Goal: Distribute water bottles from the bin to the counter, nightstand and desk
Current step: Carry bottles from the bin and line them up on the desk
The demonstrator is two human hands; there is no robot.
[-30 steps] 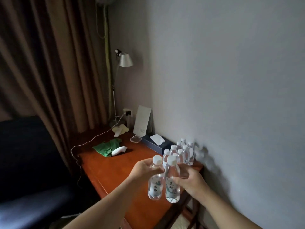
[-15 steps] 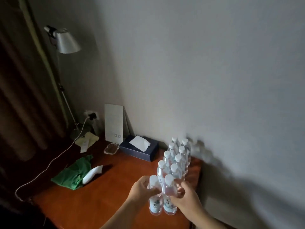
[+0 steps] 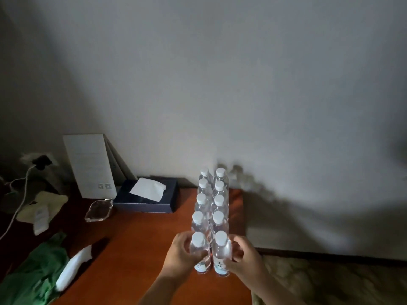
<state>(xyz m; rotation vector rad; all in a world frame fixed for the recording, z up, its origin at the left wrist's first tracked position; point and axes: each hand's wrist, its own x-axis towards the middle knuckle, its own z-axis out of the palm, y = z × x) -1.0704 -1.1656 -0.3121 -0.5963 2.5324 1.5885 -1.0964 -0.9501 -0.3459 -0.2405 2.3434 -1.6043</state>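
Observation:
Two clear water bottles with white caps stand side by side on the wooden desk [image 3: 141, 249]. My left hand [image 3: 181, 254] is wrapped around the left bottle [image 3: 199, 249]. My right hand [image 3: 243, 255] grips the right bottle [image 3: 221, 249]. Both bottles stand at the near end of a double row of several like bottles [image 3: 211, 199], which runs back toward the wall near the desk's right edge. The bin is out of view.
A dark blue tissue box [image 3: 147, 197] lies left of the row, with a glass dish [image 3: 99, 210] and a standing white card [image 3: 89, 166] beside it. A green cloth [image 3: 33, 276] and a white device [image 3: 72, 267] lie at the near left. A cable [image 3: 19, 201] runs from a wall socket.
My head has come closer and tipped down over the desk. Both hands have carried the two bottles forward and down onto the desk at the near end of the row.

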